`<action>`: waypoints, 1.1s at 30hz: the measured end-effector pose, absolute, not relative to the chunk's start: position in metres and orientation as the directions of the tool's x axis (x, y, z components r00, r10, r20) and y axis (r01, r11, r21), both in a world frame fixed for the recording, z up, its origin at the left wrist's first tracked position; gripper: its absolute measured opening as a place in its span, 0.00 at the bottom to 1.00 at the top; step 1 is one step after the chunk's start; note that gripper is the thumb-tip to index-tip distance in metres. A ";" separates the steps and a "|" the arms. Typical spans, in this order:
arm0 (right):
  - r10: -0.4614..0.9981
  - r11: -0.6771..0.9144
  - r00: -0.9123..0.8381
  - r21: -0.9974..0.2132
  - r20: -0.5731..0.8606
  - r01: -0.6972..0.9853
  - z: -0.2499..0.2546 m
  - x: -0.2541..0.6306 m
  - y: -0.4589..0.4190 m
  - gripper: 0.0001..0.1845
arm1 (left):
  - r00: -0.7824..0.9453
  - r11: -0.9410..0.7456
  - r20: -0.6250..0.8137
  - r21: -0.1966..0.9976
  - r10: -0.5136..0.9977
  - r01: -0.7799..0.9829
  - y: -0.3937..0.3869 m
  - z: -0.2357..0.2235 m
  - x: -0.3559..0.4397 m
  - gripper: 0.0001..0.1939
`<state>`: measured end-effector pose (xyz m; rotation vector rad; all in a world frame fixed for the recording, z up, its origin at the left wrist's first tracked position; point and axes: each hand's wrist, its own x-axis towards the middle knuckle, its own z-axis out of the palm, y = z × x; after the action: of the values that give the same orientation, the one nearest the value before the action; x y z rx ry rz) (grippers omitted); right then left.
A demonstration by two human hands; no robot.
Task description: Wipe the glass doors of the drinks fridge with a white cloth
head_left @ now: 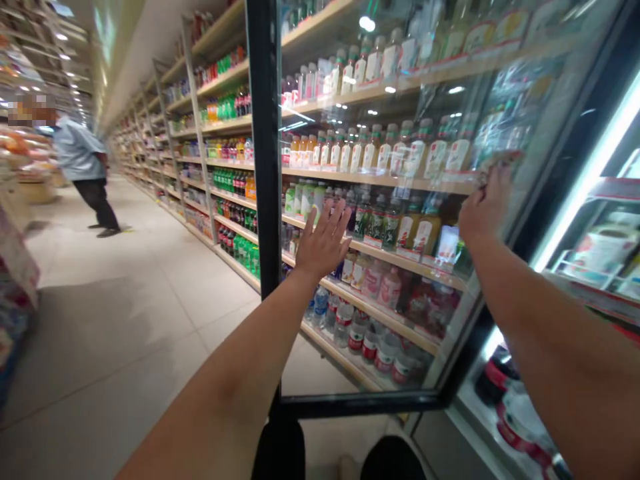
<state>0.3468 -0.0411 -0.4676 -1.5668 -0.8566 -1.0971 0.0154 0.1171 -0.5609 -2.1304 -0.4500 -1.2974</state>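
A glass cooler door (370, 393) with a black frame stands swung open in front of me. My left hand (323, 243) lies flat against the inner side of the glass, fingers stretched and slightly spread. Higher up and to the right, my right hand (484, 210) presses a crumpled cloth (500, 160) to the pane near the hinge side. Its fingers are bent over the cloth, which looks greyish brown and is partly covered by them. Through the glass I see shelves of bottled drinks (385, 150).
At right is the lit cooler interior with packaged goods (605, 247) and red-labelled bottles (520, 420) low down. Open shelves of soft drinks (233, 180) run along the aisle. A person (83, 153) in a light blue shirt stands on the tiled floor (135, 287) at left.
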 end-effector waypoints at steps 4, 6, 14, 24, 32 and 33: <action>-0.009 -0.284 0.467 -0.450 0.884 0.847 -0.514 0.366 -0.066 0.39 | 0.477 -0.761 0.879 -0.318 -0.012 0.566 0.113 -0.560 0.015 0.33; -0.020 -0.271 0.469 -0.456 0.883 0.848 -0.535 0.374 -0.069 0.40 | 0.481 -0.761 0.877 -0.319 -0.010 0.566 0.112 -0.560 0.015 0.33; -0.013 -0.136 0.163 -0.163 0.987 0.977 -0.533 0.305 -0.008 0.34 | 0.494 -0.776 0.869 -0.299 0.019 0.555 0.111 -0.559 0.015 0.34; 0.276 0.098 -0.331 0.316 0.902 0.944 -0.580 0.213 0.015 0.28 | 0.485 -0.757 0.874 -0.295 0.032 0.583 0.111 -0.560 0.016 0.33; 0.148 -0.136 -0.165 0.185 0.975 0.973 -0.597 0.312 -0.034 0.30 | 0.486 -0.729 0.874 -0.322 0.018 0.604 0.112 -0.560 0.016 0.33; 0.126 -0.185 -0.092 0.115 0.988 0.976 -0.606 0.328 -0.042 0.31 | 0.486 -0.726 0.874 -0.327 0.012 0.606 0.112 -0.560 0.016 0.33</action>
<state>0.3276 -0.0420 -0.6056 -1.3900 -1.2775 -1.3733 0.0159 0.1118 -0.5601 -2.1113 -0.5074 -1.2345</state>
